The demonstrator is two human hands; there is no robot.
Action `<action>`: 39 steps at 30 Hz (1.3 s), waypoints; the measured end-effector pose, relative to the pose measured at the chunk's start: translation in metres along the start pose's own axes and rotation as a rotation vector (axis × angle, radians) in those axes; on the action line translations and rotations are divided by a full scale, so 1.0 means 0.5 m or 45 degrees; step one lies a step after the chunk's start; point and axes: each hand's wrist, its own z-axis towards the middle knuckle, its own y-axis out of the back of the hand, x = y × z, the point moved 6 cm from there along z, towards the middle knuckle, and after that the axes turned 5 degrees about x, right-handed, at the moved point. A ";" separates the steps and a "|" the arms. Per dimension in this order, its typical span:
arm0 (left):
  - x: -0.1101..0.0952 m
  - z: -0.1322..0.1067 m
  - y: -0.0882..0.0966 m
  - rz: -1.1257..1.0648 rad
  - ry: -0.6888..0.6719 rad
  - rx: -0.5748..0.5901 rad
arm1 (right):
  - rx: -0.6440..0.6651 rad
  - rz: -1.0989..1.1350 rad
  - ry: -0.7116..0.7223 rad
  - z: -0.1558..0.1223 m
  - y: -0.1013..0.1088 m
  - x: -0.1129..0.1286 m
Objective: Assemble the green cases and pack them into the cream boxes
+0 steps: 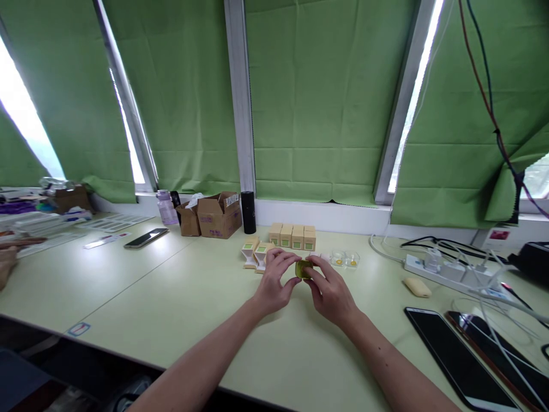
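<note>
A small olive-yellow squarish piece [302, 269] is held up over the table between my two hands; its exact kind is not clear. My left hand [277, 280] pinches its left edge between thumb and fingers. From the right, my right hand [332, 289] grips it, with fingertips over its face. Just behind my left hand stand two kraft-coloured folded cartons [250, 252] with white insides. Farther back is a row of several small kraft boxes [286, 235] with green square labels. Clear round containers [352, 259] with yellow bits in them sit beyond my right hand.
Cardboard boxes [218, 215], a black cylinder [247, 212] and a purple bottle [167, 208] line the back left. A phone [146, 238] lies left. To the right are a power strip [454, 272] with tangled cables, a cream case [417, 287] and a black tablet [457, 355].
</note>
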 end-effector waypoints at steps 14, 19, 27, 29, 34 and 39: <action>-0.002 -0.001 0.001 0.027 -0.021 -0.003 | -0.013 0.003 -0.011 0.004 -0.001 0.004; -0.003 -0.002 0.001 0.031 -0.035 -0.010 | -0.043 -0.005 0.017 -0.001 -0.002 0.001; -0.005 -0.002 0.002 0.047 -0.049 -0.016 | -0.025 -0.018 0.037 0.005 0.000 0.005; -0.004 -0.002 0.001 0.052 -0.047 -0.016 | -0.021 -0.021 0.041 0.007 0.000 0.007; -0.002 -0.003 0.002 0.055 -0.040 -0.030 | -0.004 -0.020 0.046 0.012 -0.001 0.010; -0.003 -0.002 0.001 0.061 -0.054 -0.025 | 0.009 0.055 -0.020 0.007 -0.004 0.001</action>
